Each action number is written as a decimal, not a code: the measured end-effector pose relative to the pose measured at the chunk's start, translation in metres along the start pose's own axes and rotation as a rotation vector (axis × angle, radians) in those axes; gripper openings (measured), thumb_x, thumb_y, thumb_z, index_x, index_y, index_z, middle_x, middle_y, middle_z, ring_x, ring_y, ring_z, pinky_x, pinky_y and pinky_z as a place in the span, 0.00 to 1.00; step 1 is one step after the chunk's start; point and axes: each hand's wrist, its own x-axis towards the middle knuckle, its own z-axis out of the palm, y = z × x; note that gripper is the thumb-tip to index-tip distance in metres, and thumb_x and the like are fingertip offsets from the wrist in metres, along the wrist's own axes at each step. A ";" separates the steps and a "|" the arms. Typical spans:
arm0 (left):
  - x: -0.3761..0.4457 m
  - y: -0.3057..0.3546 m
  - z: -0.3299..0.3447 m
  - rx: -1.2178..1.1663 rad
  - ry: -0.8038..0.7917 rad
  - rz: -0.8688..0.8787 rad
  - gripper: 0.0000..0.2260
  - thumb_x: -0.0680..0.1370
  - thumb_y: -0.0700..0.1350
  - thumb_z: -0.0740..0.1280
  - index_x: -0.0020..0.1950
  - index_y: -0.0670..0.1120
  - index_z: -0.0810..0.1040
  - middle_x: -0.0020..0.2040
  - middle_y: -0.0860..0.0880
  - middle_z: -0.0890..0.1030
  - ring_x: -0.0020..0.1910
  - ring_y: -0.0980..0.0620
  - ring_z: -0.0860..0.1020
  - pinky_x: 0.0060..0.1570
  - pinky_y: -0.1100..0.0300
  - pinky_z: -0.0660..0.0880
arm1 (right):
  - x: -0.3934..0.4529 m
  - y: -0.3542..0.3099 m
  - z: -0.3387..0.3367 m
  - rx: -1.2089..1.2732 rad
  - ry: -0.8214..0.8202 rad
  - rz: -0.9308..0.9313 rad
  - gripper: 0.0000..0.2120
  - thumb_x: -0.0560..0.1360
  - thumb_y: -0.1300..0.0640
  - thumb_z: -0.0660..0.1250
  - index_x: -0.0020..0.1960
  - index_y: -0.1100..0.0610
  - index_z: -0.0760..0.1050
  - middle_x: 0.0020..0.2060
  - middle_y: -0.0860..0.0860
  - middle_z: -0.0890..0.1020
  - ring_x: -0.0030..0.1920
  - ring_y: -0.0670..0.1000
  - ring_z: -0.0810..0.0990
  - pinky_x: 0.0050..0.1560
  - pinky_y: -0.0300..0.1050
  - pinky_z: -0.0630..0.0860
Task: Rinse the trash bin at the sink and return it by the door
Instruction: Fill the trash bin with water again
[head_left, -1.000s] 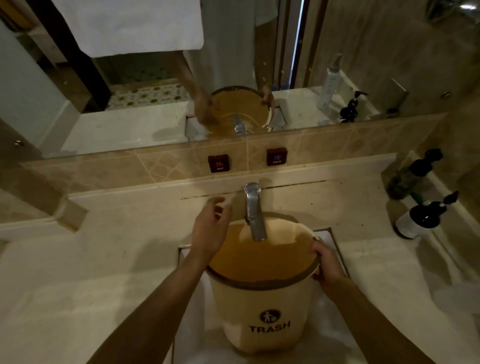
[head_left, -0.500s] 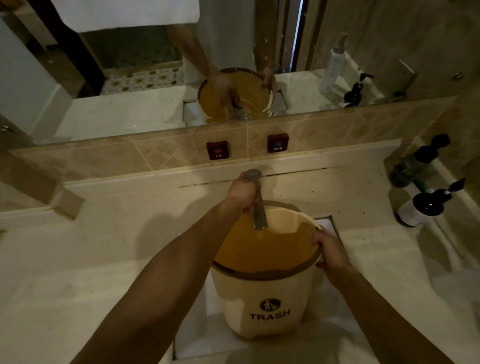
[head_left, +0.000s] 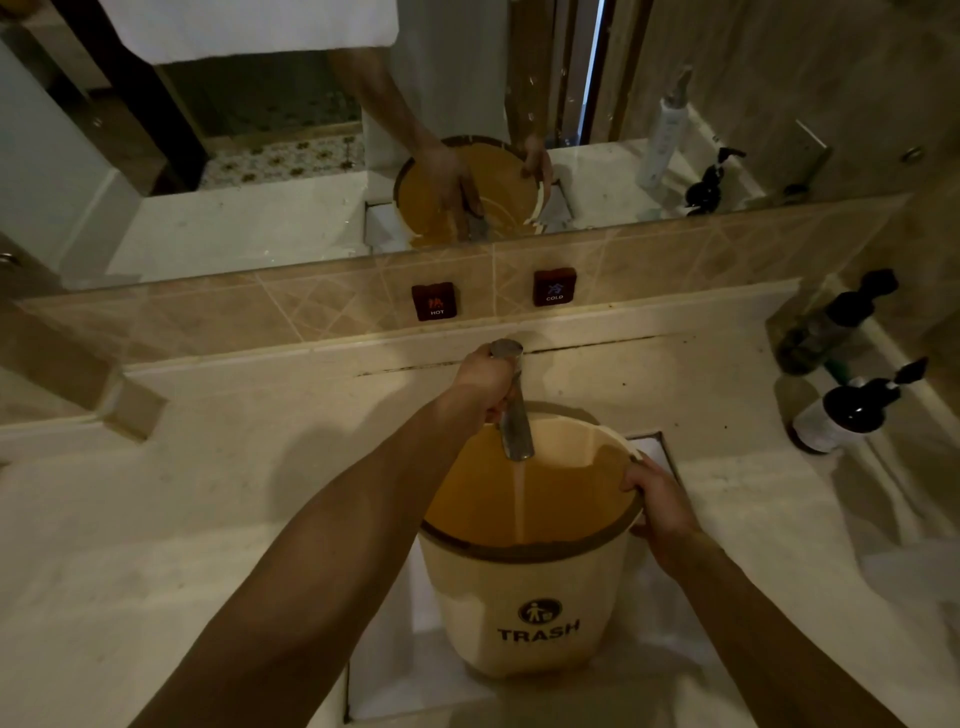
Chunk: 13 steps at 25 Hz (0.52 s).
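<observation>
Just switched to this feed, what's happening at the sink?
A person is rinsing the bin, which stands in the sink. The left hand grips the tap, and water is running from it into the bin. The right hand holds the bin's rim. The rinse is under way.

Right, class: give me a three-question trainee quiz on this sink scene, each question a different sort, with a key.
1. True or false: water runs from the tap into the trash bin.
2. The right hand grips: A) the bin's rim, B) a pump bottle, C) the tap.
3. Fill in: the left hand holds the ____.

Key: 1 true; 2 A; 3 tap.
</observation>
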 end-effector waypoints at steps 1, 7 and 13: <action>0.000 0.000 0.000 0.011 -0.004 0.002 0.14 0.84 0.45 0.54 0.68 0.45 0.70 0.34 0.46 0.70 0.25 0.52 0.62 0.23 0.64 0.58 | 0.000 0.000 0.000 -0.001 -0.002 0.000 0.22 0.58 0.53 0.62 0.51 0.47 0.79 0.45 0.54 0.78 0.46 0.54 0.73 0.48 0.52 0.67; 0.003 -0.002 -0.001 0.029 0.002 0.020 0.15 0.84 0.43 0.54 0.69 0.44 0.70 0.34 0.45 0.71 0.25 0.52 0.62 0.24 0.63 0.57 | -0.002 -0.002 0.001 -0.013 -0.009 -0.008 0.20 0.59 0.53 0.61 0.50 0.46 0.78 0.46 0.54 0.76 0.47 0.55 0.72 0.48 0.52 0.66; 0.001 -0.002 0.000 0.017 -0.011 0.020 0.14 0.83 0.44 0.55 0.66 0.44 0.71 0.33 0.46 0.70 0.23 0.53 0.62 0.22 0.65 0.57 | -0.003 -0.002 0.001 -0.015 -0.015 -0.012 0.23 0.59 0.53 0.61 0.53 0.46 0.78 0.46 0.55 0.77 0.48 0.55 0.73 0.50 0.53 0.67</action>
